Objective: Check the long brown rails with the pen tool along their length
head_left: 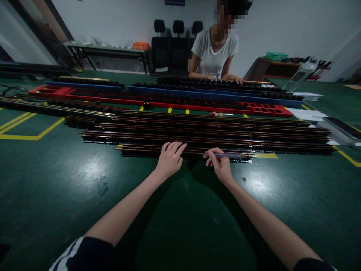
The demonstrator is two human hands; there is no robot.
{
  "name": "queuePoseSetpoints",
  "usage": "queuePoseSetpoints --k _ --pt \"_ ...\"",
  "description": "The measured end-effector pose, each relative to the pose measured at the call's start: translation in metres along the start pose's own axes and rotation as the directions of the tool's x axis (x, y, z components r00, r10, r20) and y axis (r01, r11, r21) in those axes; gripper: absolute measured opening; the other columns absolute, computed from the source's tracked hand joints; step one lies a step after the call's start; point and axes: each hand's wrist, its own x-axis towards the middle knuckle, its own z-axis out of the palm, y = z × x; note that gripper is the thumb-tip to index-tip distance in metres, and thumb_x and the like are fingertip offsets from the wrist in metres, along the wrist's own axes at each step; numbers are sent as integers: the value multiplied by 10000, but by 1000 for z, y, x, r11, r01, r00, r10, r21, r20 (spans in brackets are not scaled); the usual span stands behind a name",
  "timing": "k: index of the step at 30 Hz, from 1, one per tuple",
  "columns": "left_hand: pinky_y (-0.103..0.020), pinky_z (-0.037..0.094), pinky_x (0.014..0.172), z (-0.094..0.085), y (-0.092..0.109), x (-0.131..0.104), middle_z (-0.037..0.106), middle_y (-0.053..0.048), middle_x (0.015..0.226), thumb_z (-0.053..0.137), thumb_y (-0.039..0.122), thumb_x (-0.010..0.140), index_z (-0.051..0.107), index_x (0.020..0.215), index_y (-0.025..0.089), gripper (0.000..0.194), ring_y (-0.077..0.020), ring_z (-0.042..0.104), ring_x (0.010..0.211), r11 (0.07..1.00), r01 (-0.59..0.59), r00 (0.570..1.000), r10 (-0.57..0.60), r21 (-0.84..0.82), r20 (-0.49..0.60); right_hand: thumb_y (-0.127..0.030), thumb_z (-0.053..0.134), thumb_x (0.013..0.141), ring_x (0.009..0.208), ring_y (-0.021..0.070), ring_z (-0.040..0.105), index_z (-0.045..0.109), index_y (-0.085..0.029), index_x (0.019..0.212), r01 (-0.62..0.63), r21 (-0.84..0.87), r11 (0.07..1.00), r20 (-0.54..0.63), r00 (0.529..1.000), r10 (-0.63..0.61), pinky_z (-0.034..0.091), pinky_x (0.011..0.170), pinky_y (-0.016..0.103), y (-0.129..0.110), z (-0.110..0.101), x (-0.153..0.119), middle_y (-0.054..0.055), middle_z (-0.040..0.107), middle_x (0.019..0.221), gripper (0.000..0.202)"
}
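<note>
Several long dark strips with copper-coloured edges [214, 131] lie side by side across the green table. My left hand [170, 160] rests on the nearest strip [141, 151], its fingers stretched and a little apart, with nothing held. Farther right, my right hand [221, 165] is closed around a slim screwdriver with a clear handle [232, 155]. Its handle points right and its thin tip points left, close to the nearest strip. Whether the tip touches the strip I cannot tell.
Behind the strips runs a long red tray [166, 103] with blue rails [180, 89] beyond it. A red-handled tool [217, 114] lies between. Opposite, a person in a white shirt [216, 52] has both hands on dark strips. A clear bottle [301, 73] and phone-like slab [342, 128] are right.
</note>
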Motion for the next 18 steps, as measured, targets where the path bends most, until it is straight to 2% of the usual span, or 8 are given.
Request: queuePoseSetpoints --k 5,18 --pt "-441 374 979 1 0 1 621 -99 1202 420 230 884 560 1218 158 369 -253 520 1159 1000 2 1000 -2 12 9 -448 534 847 436 90 541 561 -189 798 -1 12 1000 5 1000 1 419 438 228 2 0 0 11 644 682 264" --pt "-433 392 950 4 0 1 633 -103 1159 425 223 884 573 1193 153 350 -258 531 1127 999 -18 999 19 41 -29 -452 542 841 435 86 543 564 -184 791 3 -1 1000 -2 1000 -3 415 433 217 2 0 0 12 643 672 274"
